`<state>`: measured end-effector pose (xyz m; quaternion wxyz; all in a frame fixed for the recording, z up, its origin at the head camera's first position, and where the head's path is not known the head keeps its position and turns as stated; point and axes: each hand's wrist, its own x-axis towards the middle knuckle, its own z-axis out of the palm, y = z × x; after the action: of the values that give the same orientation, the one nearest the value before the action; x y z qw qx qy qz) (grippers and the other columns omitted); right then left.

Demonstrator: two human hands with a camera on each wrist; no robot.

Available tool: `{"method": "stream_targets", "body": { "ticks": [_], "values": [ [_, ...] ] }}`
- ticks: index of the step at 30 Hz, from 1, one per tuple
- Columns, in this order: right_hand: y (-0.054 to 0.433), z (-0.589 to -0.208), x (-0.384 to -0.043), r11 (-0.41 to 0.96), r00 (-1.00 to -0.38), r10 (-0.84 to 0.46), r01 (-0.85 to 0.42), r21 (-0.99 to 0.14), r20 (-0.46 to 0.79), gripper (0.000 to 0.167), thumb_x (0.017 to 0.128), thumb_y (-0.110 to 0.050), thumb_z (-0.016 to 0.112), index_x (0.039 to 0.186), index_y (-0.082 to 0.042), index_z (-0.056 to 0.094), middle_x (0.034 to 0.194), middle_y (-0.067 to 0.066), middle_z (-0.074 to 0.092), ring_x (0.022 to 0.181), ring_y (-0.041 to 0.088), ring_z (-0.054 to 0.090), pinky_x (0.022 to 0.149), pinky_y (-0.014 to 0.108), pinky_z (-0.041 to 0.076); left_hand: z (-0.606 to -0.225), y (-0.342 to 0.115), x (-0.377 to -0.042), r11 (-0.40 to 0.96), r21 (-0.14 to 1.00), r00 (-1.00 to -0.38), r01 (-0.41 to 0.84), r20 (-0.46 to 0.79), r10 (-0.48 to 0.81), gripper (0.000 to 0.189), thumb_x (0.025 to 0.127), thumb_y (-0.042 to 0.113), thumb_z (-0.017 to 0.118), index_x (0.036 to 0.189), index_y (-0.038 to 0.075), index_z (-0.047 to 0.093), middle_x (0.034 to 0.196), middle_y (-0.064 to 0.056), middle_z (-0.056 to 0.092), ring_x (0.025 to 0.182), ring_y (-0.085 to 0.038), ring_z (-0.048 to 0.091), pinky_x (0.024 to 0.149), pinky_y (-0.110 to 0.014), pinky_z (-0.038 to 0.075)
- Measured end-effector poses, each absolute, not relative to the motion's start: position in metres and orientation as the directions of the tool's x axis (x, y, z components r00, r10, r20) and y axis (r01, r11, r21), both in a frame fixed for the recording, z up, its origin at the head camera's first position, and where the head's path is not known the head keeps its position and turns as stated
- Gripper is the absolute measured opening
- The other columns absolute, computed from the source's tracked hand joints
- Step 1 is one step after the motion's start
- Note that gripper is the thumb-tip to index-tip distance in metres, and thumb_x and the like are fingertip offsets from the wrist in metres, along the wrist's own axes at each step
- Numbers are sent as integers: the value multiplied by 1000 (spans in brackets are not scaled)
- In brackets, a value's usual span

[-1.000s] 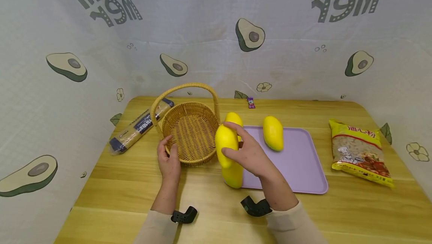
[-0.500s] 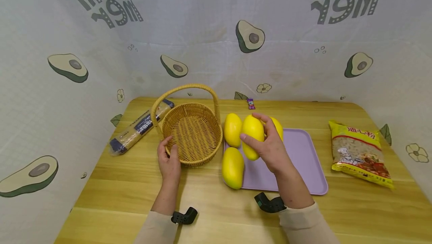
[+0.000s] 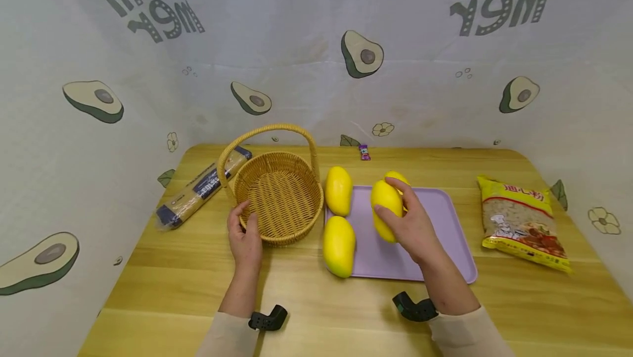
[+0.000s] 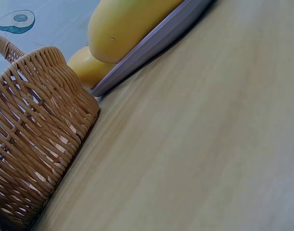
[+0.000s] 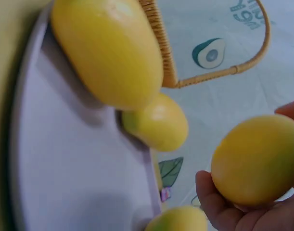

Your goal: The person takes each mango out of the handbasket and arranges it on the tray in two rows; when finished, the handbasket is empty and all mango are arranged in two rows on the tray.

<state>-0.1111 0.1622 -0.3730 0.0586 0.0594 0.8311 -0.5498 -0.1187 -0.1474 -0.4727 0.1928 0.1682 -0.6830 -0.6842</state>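
Note:
A round wicker basket (image 3: 277, 160) with a tall handle stands left of centre; nothing lies in it. My left hand (image 3: 246, 244) holds its rim at the front left, the thumb and fingers at the edge. In my right hand (image 3: 415, 228) is a yellow mango (image 3: 386, 211), gripped between thumb and fingers above the lilac tray (image 3: 445, 241). On the tray's left side lie two more mangoes, a far mango (image 3: 338, 191) and a near mango (image 3: 339, 247). Another mango (image 3: 397, 174) is mostly hidden behind the held one. The right wrist view shows the held mango (image 5: 257, 161) raised off the tray.
A long pack of noodles (image 3: 200, 189) lies behind the basket's left side. A yellow bag of pasta (image 3: 524, 225) rests right of the tray. One small purple wrapped sweet (image 3: 364, 152) is at the table's back edge, before a printed cloth (image 3: 296, 44).
My right hand has carried the mango rightward, from beside the basket's right edge to over the middle of the tray. The left hand has stayed at the basket's rim.

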Motion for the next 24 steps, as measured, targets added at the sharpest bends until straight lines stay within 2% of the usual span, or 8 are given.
{"method": "stream_targets", "body": {
  "ticks": [4, 10, 13, 19, 24],
  "values": [
    [171, -379, -105, 448, -980, 53, 193, -873, -190, 71, 99, -27, 63, 159, -25, 27, 146, 24, 40, 116, 36, 49, 82, 31, 47, -473, -147, -120, 4, 999, -868, 41, 37, -495, 36, 101, 9, 52, 136, 3, 56, 155, -10, 41, 153, -25, 27, 128, -46, 16],
    [183, -388, -95, 524, -966, 41, 238, -818, -255, 92, 88, -46, 77, 160, -25, 23, 149, 25, 38, 121, 38, 50, 84, 34, 51, -472, -146, -120, 14, 999, -865, 40, 41, -501, 36, 101, 8, 53, 136, 3, 56, 154, -11, 42, 153, -25, 28, 128, -46, 16],
    [187, -392, -91, 541, -967, 26, 226, -810, -252, 89, 89, -44, 77, 159, -24, 27, 144, 26, 43, 116, 37, 52, 82, 33, 50, -472, -145, -120, 17, 999, -861, 45, 48, -507, 36, 100, 8, 53, 135, 3, 57, 153, -11, 44, 152, -26, 29, 127, -46, 17],
    [197, -397, -83, 618, -976, 9, 178, -766, -220, 71, 98, -38, 66, 158, -23, 31, 149, 24, 43, 112, 37, 51, 80, 33, 43, -472, -145, -119, 18, 999, -861, 37, 41, -507, 37, 100, 9, 53, 135, 3, 57, 154, -11, 43, 152, -26, 29, 127, -46, 17],
    [202, -401, -80, 624, -962, 18, 224, -749, -273, 84, 93, -48, 71, 159, -23, 27, 150, 25, 41, 114, 37, 52, 81, 33, 44, -472, -145, -120, 16, 999, -862, 38, 41, -506, 36, 100, 9, 53, 135, 3, 57, 153, -10, 44, 151, -25, 30, 127, -46, 18]
  ]
}}
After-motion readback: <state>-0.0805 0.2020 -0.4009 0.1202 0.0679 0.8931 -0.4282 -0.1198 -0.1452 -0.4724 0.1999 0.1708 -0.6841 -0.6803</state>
